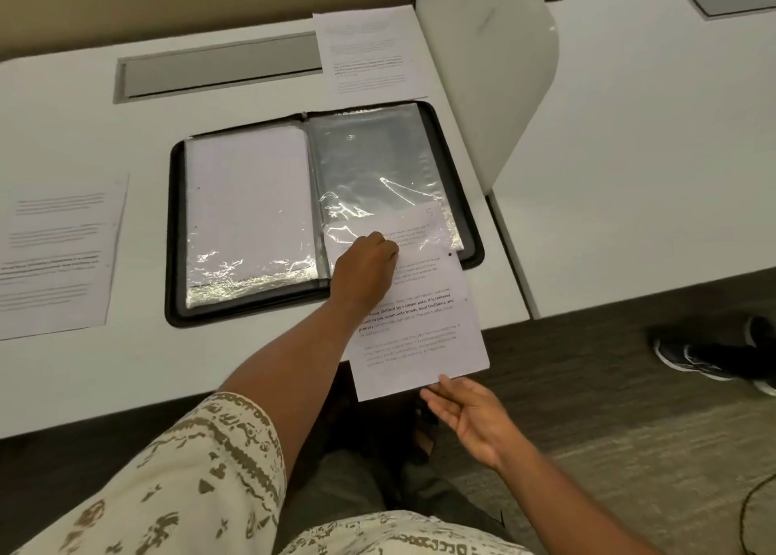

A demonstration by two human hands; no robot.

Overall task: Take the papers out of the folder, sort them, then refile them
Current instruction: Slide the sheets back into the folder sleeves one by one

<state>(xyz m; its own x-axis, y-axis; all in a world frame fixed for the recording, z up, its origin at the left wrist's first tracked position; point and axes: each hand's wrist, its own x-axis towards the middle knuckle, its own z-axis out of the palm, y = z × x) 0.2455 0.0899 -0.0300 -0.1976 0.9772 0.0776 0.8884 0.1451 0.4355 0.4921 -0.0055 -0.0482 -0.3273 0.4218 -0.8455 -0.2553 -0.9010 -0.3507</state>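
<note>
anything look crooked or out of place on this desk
Only the printed sheet stands out: it is tilted, its top tucked in the folder's right sleeve, its bottom hanging past the desk edge. The left hand holds the sleeve's mouth and the right hand supports the bottom edge.

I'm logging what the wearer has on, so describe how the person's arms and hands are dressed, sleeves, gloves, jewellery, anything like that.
The left hand and right hand are bare, with no gloves, rings or watch showing. Both forearms are uncovered. The left arm has a short sleeve, cream with a brown, blotchy printed pattern that matches the shirt. The right arm's sleeve is out of view.
</note>
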